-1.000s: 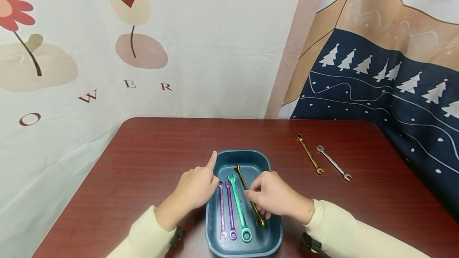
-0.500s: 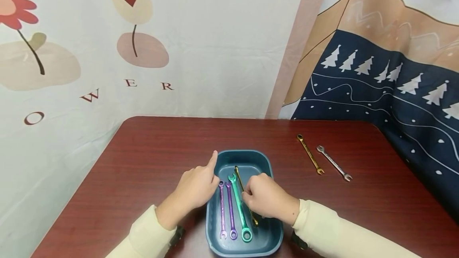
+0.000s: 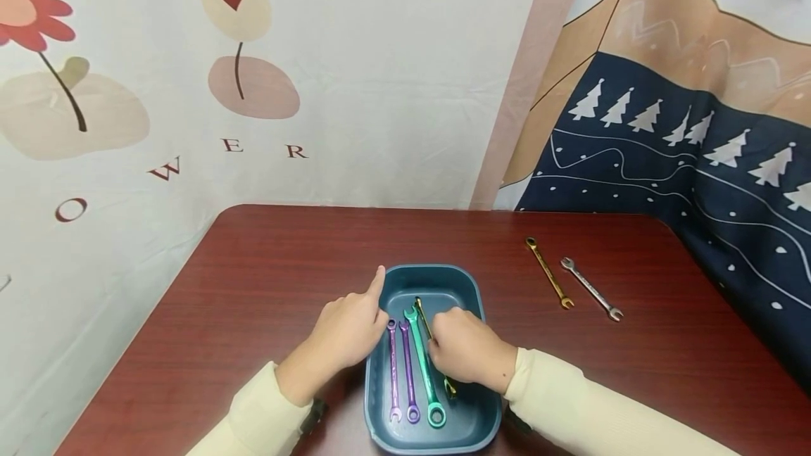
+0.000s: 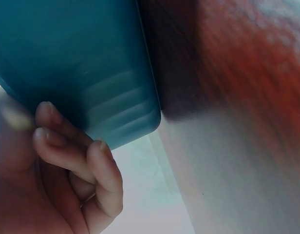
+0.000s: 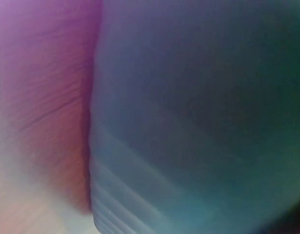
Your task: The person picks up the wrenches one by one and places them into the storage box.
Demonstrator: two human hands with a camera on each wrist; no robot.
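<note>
One slim, shiny gold wrench (image 3: 425,319) in hand (image 3: 472,347)

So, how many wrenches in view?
6. In the blue tray: purple wrench, second purple wrench, green wrench, gold wrench partly under the right hand. On the table, right of the tray: another gold wrench, silver wrench. That hand might hide more.

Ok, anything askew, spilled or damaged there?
Nothing looks spilled or damaged. Only one gold wrench and the silver wrench stand out, lying slanted on the table outside the blue tray, while the other four wrenches are in or over it.
</note>
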